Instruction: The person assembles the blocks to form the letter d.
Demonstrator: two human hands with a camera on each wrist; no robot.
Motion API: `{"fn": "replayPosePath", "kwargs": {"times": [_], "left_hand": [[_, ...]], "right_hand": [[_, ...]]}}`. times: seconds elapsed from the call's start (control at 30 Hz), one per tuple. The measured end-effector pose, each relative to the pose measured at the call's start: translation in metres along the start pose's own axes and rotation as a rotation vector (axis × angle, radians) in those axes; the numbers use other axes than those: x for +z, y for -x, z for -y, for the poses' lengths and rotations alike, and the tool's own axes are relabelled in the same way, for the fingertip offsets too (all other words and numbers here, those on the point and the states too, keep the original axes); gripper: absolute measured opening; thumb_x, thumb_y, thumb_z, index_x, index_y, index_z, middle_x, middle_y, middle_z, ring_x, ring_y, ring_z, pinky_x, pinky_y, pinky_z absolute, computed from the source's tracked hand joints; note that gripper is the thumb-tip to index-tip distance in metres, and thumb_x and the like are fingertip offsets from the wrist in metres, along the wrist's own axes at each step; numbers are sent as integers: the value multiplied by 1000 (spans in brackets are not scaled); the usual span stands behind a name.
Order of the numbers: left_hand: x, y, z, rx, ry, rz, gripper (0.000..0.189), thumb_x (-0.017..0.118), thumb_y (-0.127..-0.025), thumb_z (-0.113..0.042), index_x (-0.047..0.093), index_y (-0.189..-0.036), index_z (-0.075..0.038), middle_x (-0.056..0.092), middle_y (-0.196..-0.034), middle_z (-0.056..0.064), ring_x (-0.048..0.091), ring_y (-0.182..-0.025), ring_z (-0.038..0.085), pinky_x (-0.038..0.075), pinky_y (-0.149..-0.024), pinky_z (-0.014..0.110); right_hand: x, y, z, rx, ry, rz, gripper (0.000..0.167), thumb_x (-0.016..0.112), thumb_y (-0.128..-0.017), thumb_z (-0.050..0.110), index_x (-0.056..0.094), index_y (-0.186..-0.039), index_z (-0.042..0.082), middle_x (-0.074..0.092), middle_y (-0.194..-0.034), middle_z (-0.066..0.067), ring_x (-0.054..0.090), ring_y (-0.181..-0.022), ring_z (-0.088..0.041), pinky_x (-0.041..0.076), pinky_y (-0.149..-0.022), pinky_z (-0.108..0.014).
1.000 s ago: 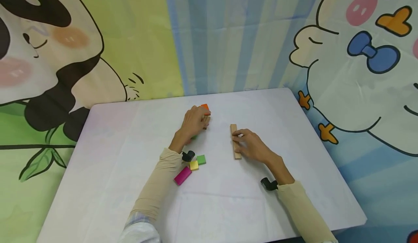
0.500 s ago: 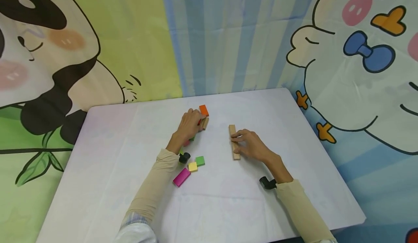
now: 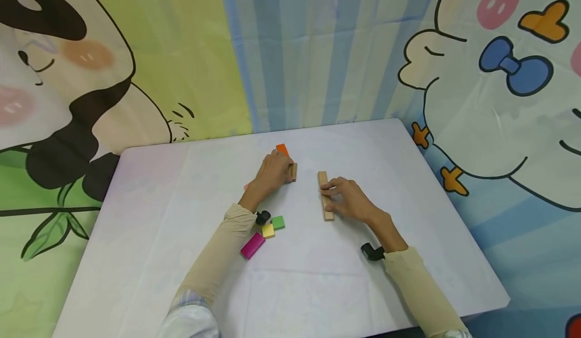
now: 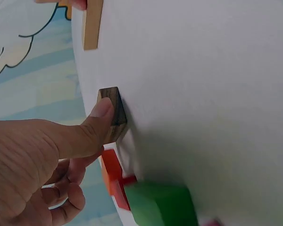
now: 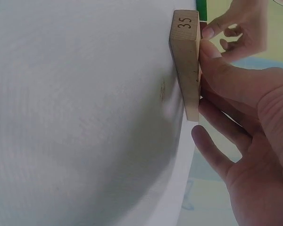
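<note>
Head, left hand (image 3: 272,170): on the short block (image 3: 294,171), orange block (image 3: 282,149) just beyond.
Head, right hand (image 3: 349,199): over the long block (image 3: 329,216), which lies on the table (image 3: 399,156).
Head, near left sleeve: green block (image 3: 278,222), yellow block (image 3: 268,231), magenta block (image 3: 252,245), in a slanting row.
Left wrist, short block: pinched, thumb on its face; red block (image 4: 122,194) near.
Right wrist, long block: marked 35; fingers spread, touching it; cannot tell whether pinched.

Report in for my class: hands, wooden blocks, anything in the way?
Left hand pinches dark-grained wooden block. Right hand touches pale wooden block marked 35. Orange block and green block near left hand, possibly in the way.
</note>
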State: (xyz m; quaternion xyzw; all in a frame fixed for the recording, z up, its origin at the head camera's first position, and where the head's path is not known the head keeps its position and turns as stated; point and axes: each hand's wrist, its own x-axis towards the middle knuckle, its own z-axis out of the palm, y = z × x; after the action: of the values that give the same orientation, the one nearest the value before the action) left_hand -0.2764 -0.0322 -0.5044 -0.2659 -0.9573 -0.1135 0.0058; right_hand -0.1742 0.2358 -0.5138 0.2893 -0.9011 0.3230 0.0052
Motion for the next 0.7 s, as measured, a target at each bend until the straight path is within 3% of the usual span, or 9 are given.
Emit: {"fn": "replayPosePath", "kwargs": {"times": [0.17,0.27,0.47,0.6,0.7], "left_hand": [[3,-21,-20,24,-76,15,31,94,-88,-32,80,-104,-9,74,-102,10,61,-102,30,50,-89,42],[5,-33,-28,22,-65,14,33,93,-89,-34,79,-106,-9,74,-103,10,59,-103,30,49,-91,42],[8,-56,-34,-17,47,16,36,90,-91,-36,79,-113,-9,74,-112,8,57,-106,29,45,-98,44],[6,-59,-33,-39,117,20,38,87,-95,-29,81,-127,-10,77,-127,8,60,-107,30,47,-95,44],[7,-61,-32,-44,163,-1,34,86,-95,-20,82,-128,-10,79,-129,9,62,-106,32,48,-92,44]], "right_hand": [[-1,1,-1,21,-13,3,48,93,-85,10,77,-127,-6,75,-137,-19,65,-133,-44,49,-114,-63],[-2,1,-1,34,-19,5,48,93,-85,11,77,-127,-5,75,-138,-18,65,-133,-43,49,-115,-63],[-2,-2,-2,39,-30,8,49,94,-83,11,78,-126,-4,76,-136,-17,66,-133,-42,50,-115,-60],[-1,-4,-4,61,-41,26,49,94,-83,12,78,-126,-3,76,-137,-15,66,-134,-40,49,-118,-58],[-1,-4,-4,72,-47,24,48,95,-83,12,78,-126,-3,76,-136,-15,66,-135,-40,48,-118,-58]]}}
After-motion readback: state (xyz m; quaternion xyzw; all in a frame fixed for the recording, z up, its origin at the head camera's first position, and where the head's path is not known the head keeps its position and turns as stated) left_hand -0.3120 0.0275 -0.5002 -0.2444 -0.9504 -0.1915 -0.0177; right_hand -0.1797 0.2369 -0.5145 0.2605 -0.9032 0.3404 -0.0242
